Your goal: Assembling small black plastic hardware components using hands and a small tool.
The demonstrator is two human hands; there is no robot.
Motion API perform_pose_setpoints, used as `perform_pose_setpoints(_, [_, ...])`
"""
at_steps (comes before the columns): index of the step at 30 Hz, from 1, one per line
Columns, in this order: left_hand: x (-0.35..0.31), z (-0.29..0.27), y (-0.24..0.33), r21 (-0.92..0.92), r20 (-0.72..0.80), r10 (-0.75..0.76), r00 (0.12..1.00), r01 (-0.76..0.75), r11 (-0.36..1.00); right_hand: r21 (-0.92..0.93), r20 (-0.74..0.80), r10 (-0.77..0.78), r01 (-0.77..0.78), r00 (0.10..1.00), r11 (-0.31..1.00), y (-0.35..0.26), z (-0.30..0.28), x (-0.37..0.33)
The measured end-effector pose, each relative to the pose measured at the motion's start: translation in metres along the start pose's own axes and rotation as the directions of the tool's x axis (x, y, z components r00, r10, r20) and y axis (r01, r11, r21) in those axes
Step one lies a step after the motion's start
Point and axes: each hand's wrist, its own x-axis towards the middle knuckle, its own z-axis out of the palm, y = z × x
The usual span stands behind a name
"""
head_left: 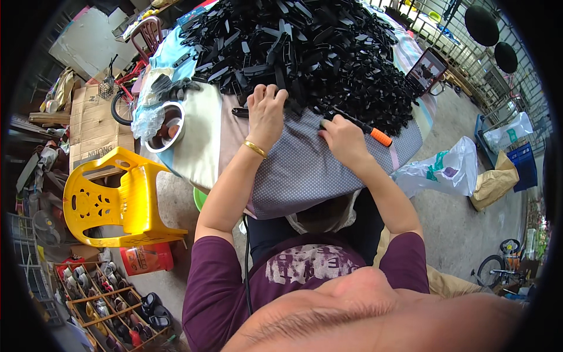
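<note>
A yellow plastic chair [120, 202] stands left of the table, near a steel bowl [166, 126] and shoe rack [111, 308].

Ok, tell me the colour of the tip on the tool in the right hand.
Orange, on a black-handled tool; the head view shows it.

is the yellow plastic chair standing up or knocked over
Knocked over. The yellow plastic chair lies on its side on the floor left of the table, its patterned backrest facing the camera and its legs pointing sideways.
</note>
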Motion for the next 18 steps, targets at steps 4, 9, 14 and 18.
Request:
perform_pose_setpoints(4, [0.002,-0.007,0.002,-0.429,-0.117,-0.047,0.992,-0.008,0.903,-0.036,0.065,-0.045,0.048,0.997,0.998,0.002,0.008,0.002])
perform_pose_setpoints(9, [-0.003,-0.001,0.002,-0.941,0.29,0.065,0.955,0.297,-0.162,0.313,0.046,0.116,-0.125,0.992,0.942,0.001,-0.008,0.001])
perform_pose_setpoints(14, [-0.008,-0.005,0.01,-0.751,0.463,0.257,0.848,0.53,-0.395,0.706,0.041,0.337,-0.267,0.94,0.656,-0.012,-0.033,0.005])
perform_pose_setpoints(18, [-0.012,-0.005,0.014,-0.703,0.473,0.305,0.827,0.562,-0.435,0.798,-0.033,0.319,-0.167,0.947,0.579,-0.017,-0.032,0.009])
